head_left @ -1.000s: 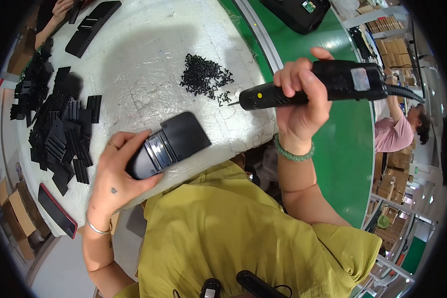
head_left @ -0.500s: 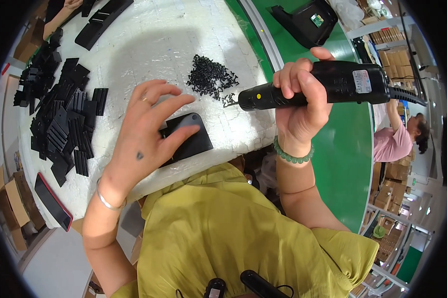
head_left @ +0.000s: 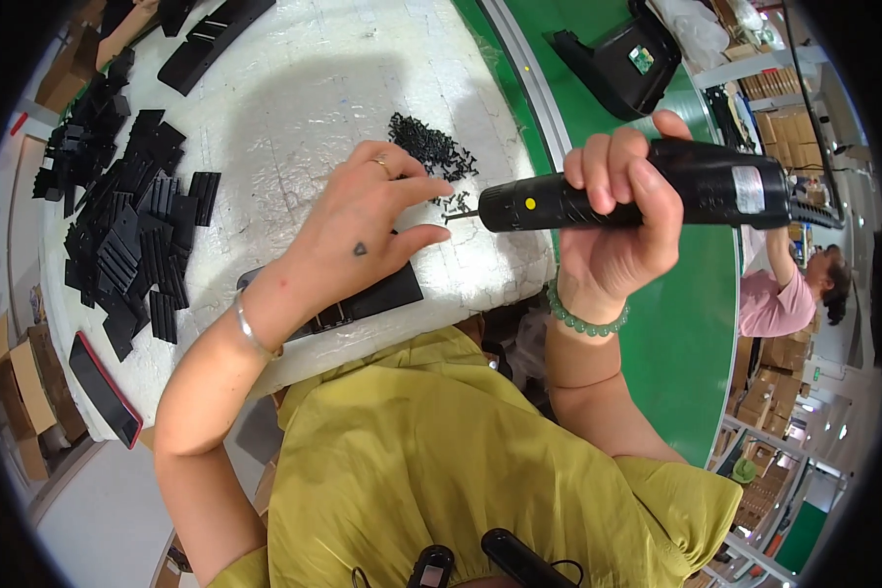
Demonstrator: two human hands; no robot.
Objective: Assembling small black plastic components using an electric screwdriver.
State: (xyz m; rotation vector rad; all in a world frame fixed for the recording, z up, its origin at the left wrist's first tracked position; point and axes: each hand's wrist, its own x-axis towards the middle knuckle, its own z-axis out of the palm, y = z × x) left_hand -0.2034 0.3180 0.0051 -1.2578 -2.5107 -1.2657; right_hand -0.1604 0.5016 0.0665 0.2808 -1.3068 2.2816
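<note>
My right hand (head_left: pixel 622 211) is wrapped round a black corded electric screwdriver (head_left: pixel 696 191), held level with its bit pointing left. At the bit's tip is a small dark bit, perhaps a screw, too small to be sure. My left hand (head_left: pixel 353 225) has thumb and forefinger parted either side of that tip, with nothing seen between them. Just beyond lies a heap of black screws (head_left: pixel 431 147), with several strays nearer the bit. Beneath my left hand and wrist, partly hidden, a flat black plastic housing (head_left: pixel 387 292) rests on the white padded table (head_left: pixel 304 127).
A pile of black plastic pieces (head_left: pixel 147 235) covers the table's left side, with a dark red-edged phone-like slab (head_left: pixel 106 390) near its front. Right of a metal rail (head_left: pixel 529 78), a black shell with a circuit board (head_left: pixel 622 64) sits on a green surface. Another person (head_left: pixel 784 294) is at far right.
My left hand has moved right and away from over the housing, toward the screwdriver's tip. The screwdriver has shifted slightly right and nearer to me.
</note>
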